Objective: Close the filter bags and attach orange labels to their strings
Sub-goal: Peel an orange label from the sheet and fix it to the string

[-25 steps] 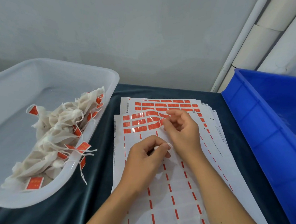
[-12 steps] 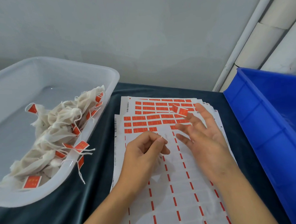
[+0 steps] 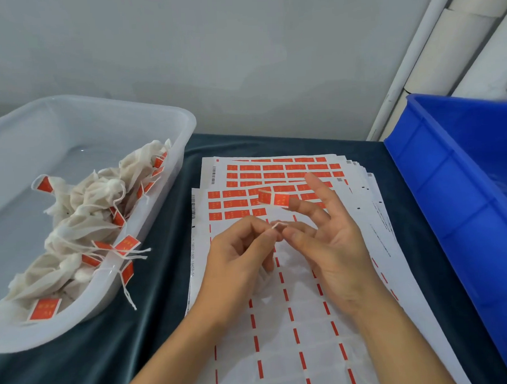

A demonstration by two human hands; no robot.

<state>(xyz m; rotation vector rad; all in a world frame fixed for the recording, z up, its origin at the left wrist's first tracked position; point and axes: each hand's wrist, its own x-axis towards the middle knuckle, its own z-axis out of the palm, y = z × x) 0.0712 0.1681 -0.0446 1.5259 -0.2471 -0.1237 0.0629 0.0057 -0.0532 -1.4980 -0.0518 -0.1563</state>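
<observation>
1. Your left hand (image 3: 238, 260) has its fingers curled, thumb and forefinger pinching the thin white string (image 3: 278, 225) near the middle of the bench (image 3: 151, 285).
2. Your right hand (image 3: 331, 246) is spread wide, palm up; its thumb tip touches the string's other end, and a peeled orange rectangular paper label (image 3: 274, 198) sticks to a raised fingertip.
3. Whether a filter bag hangs under your left hand, you cannot tell; something white shows below its fingers.
4. The stacked white sheets of orange labels (image 3: 274, 173) lie under both hands, with unpeeled rows towards the far edge.
5. The translucent white plastic tub (image 3: 166, 120) at the left edge holds a heap of closed white mesh filter bags (image 3: 80, 218) with orange tags, some strings hanging over its rim.
6. A blue plastic crate (image 3: 452, 199) stands at the right edge.
</observation>
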